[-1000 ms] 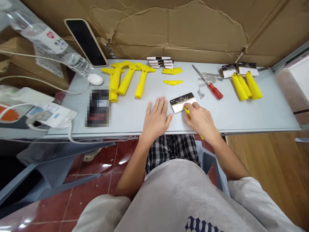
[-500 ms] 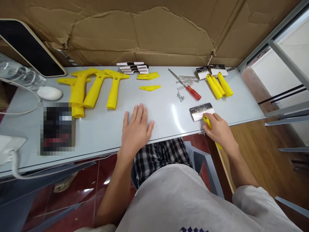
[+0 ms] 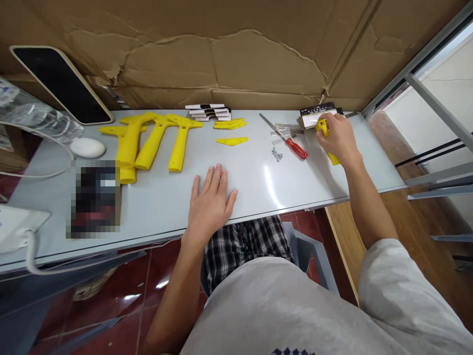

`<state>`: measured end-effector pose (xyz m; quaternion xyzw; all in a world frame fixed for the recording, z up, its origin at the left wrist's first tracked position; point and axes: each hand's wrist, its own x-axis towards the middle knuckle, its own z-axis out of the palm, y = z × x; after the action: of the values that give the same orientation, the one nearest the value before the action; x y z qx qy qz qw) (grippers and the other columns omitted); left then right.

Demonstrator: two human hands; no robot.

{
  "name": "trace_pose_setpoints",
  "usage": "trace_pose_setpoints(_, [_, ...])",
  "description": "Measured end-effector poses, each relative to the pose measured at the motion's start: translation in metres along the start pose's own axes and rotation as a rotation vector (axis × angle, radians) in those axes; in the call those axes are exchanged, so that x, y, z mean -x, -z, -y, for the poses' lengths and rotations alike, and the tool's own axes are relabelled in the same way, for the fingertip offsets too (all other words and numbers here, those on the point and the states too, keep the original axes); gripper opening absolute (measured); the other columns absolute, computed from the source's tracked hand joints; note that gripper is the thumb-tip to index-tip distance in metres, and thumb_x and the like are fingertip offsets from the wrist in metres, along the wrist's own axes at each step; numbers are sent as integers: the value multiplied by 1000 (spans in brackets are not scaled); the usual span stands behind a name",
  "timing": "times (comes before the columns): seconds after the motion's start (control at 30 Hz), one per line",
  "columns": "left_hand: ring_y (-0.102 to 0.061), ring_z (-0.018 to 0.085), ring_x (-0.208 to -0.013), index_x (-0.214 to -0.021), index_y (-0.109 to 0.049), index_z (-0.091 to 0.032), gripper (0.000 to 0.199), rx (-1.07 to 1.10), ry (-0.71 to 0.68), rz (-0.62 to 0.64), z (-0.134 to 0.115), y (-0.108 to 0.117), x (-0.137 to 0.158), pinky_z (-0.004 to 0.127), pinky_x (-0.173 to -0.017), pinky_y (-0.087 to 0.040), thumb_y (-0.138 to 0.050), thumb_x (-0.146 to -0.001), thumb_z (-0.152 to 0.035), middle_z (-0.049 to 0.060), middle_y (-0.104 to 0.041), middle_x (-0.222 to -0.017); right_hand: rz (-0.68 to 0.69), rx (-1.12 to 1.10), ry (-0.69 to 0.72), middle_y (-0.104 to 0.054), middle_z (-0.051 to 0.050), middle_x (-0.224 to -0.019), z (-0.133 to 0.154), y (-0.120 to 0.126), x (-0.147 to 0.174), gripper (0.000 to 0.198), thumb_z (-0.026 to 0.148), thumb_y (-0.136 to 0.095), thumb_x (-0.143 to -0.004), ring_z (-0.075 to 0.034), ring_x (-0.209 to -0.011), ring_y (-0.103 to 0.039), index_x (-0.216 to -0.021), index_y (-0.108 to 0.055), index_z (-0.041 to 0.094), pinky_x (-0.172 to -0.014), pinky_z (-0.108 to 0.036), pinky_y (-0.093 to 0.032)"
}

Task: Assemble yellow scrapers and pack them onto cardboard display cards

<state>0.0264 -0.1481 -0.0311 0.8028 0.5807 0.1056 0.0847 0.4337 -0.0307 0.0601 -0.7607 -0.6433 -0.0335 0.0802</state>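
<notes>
My right hand point(image 3: 339, 138) is closed around the yellow handle of a scraper point(image 3: 322, 127) at the back right of the table. A black-and-white card sleeve covers the scraper's head. Other sleeved scrapers are mostly hidden behind this hand. My left hand point(image 3: 210, 204) lies flat near the front edge, fingers spread, holding nothing. Beyond its fingertips is a single thin yellow plastic piece point(image 3: 232, 141), with a small stack of similar pieces point(image 3: 229, 124) behind it. A red-handled screwdriver point(image 3: 296, 149) rests left of my right hand, across metal blades point(image 3: 283, 129), near small screws point(image 3: 277, 155).
Several yellow T-shaped handles point(image 3: 179, 148) lie at the left, with folded card sleeves point(image 3: 209, 112) at the back. Further left are a phone point(image 3: 62, 84), a bottle point(image 3: 44, 118), a white mouse point(image 3: 87, 147) and a blurred-out item point(image 3: 94, 199). Cardboard point(image 3: 177, 59) walls the rear.
My right hand has carried the scraper from the front right edge back to the other sleeved scrapers. My left hand stays flat on the table. The view has shifted slightly.
</notes>
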Motion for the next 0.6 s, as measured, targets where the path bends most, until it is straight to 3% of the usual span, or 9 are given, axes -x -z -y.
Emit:
trace_pose_setpoints(0.1, [-28,41,-182,-182,-40,-2,78,-8,5,5,-1,1,0,68,-148,-18,-28,-118,-46,22,-29,-193,12,-40,41,-62,-20,-145,8,-21,-27,57,33,-45,-103,-28,-130,-59,-155,-66,19,-123,-49,-52])
trace_pose_setpoints(0.23, [-29,41,-182,-181,-41,-2,78,-9,6,5,-1,2,0,68,-148,-17,-29,-118,-46,22,-30,-193,50,-59,52,-62,-20,-147,14,-42,-34,60,37,-47,-103,-28,-130,-59,-158,-65,20,-123,-52,-53])
trace_pose_setpoints(0.37, [-28,41,-182,-182,-40,-4,77,13,-1,0,0,1,0,69,-148,-17,-29,-119,-46,22,-30,-193,82,-12,9,-61,-17,-150,12,-47,-33,59,35,-48,-104,-30,-133,-62,-160,-63,27,-123,-56,-53])
trace_pose_setpoints(0.6, [-29,41,-182,-181,-41,-2,78,5,-6,-8,0,1,1,70,-147,-18,-27,-119,-47,23,-31,-192,45,1,-20,-61,-19,-148,3,-47,-37,60,44,-45,-107,-29,-132,-60,-158,-66,21,-125,-56,-51])
